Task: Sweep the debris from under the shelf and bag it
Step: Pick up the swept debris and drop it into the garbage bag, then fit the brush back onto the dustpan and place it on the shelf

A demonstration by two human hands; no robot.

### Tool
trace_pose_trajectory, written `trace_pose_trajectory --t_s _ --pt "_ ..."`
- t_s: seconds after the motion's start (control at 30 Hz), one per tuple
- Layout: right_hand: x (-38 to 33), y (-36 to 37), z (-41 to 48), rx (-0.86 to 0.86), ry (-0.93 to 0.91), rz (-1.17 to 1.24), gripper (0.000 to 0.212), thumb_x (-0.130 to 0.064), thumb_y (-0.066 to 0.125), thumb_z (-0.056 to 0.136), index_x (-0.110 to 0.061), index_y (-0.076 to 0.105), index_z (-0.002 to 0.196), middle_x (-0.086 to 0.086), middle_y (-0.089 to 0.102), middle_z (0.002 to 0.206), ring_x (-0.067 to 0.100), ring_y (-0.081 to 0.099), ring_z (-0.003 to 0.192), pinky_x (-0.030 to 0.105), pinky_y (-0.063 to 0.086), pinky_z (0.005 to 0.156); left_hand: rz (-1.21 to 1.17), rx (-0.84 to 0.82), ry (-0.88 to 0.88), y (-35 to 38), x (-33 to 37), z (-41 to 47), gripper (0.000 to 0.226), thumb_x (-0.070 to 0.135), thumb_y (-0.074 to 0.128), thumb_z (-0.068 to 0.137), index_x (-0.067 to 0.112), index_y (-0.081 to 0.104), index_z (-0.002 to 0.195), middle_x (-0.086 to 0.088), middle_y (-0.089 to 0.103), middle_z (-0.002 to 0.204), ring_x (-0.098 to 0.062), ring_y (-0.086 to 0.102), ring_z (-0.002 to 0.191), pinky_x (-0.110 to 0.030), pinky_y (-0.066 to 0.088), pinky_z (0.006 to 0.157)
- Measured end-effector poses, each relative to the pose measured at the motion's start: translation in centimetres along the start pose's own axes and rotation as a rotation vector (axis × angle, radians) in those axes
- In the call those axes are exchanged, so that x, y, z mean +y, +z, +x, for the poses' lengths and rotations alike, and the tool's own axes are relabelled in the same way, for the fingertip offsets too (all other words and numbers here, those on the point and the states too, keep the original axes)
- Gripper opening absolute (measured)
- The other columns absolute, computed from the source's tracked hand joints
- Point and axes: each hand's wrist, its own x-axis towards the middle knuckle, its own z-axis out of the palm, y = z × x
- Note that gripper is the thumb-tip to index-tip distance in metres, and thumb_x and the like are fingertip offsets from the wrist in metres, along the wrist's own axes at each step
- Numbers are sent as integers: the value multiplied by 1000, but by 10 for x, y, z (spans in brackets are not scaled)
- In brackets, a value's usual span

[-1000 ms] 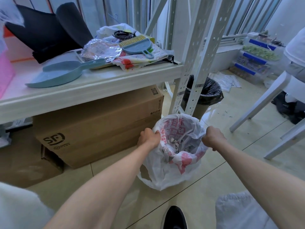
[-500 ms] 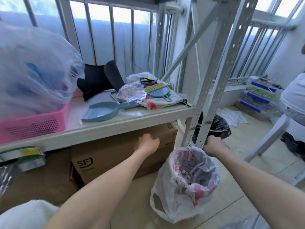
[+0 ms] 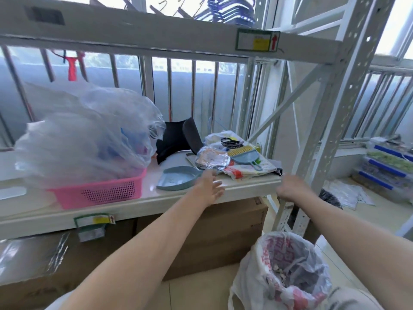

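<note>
A white plastic bag with red print [image 3: 257, 285] stands open on the floor at the lower right, with pale debris [image 3: 278, 270] inside it. Neither hand touches it. My left hand [image 3: 207, 189] reaches over the front edge of the shelf board [image 3: 134, 204], fingers stretched out just short of the handle of the blue dustpan [image 3: 176, 181]. A blue hand brush with yellow bristles [image 3: 245, 155] lies farther back on printed cloth. My right hand [image 3: 295, 190] hangs with curled fingers at the shelf's front corner, by the metal upright [image 3: 324, 121]; whether it grips anything is unclear.
A pink basket [image 3: 100, 193] under a big clear bag fills the shelf's left side. Cardboard boxes [image 3: 212, 238] sit below the shelf. A black-lined bin [image 3: 330, 198] stands behind the upright. Stacked clear trays [image 3: 388, 168] line the wall at the right.
Both hands have let go of the bag's rim and risen to shelf height. The view has tilted up, and my left hand has moved toward the dustpan.
</note>
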Motion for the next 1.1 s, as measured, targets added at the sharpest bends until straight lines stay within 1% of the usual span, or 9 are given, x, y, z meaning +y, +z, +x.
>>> trace_pose_trajectory --t_s 0.1,0.2,0.4,0.57,0.73,0.83,0.9,1.0,1.1 --pt "-19 -9 11 22 -44 -36 8 -15 49 87 -11 52 95 8 59 97 27 58 83 31 50 70 -286 20 -85 -2 15 4 49 24 53 97 -1 42 138 -19 53 132 -30 56 118 -33 49 97" --pt "-39 -11 27 80 -70 -48 6 -14 49 89 -12 48 94 8 55 96 28 55 87 31 44 71 -427 107 -185 -6 24 14 55 18 58 94 5 38 143 -19 48 140 -31 52 125 -40 46 104" --pt "-72 -6 72 129 -88 22 26 -16 52 90 -4 56 112 15 59 112 33 59 102 37 48 78 -542 206 -233 -5 37 39 47 10 66 87 4 48 130 -16 51 132 -32 57 116 -45 48 100" --pt "-84 11 96 60 -148 -116 37 -32 51 92 -6 57 118 17 57 124 34 54 113 39 47 89 -682 211 -256 -3 37 57 24 11 67 86 3 62 109 -8 61 118 -23 66 104 -38 52 93" --pt "-88 19 101 133 -131 -112 29 -21 53 93 -5 55 118 16 60 120 33 57 110 37 48 83 -651 217 -220 2 28 62 28 23 58 95 5 63 116 -5 67 116 -20 64 102 -32 52 95" --pt "-90 20 99 142 -112 -83 29 -16 59 90 -5 56 116 15 61 118 32 59 109 37 49 82 -628 248 -211 4 25 63 16 20 55 97 6 61 102 -2 62 102 -18 55 86 -24 50 88" --pt "-92 19 95 147 -92 -49 27 -15 61 88 -5 57 113 13 62 115 31 60 107 35 49 80 -626 248 -195 5 23 60 12 17 54 98 6 58 98 -2 58 98 -17 54 84 -20 49 86" --pt "-93 14 87 166 -79 -32 26 -12 63 86 -5 57 111 12 63 111 31 61 105 34 47 76 -620 258 -175 2 20 57 23 15 54 98 6 63 117 -2 64 112 -15 59 88 -22 53 90" --pt "-93 9 75 165 -60 -43 23 -6 61 85 -6 57 108 11 62 104 31 61 104 33 44 73 -593 239 -150 -2 14 48 27 9 53 97 5 60 123 -4 64 122 -17 62 94 -28 54 92"
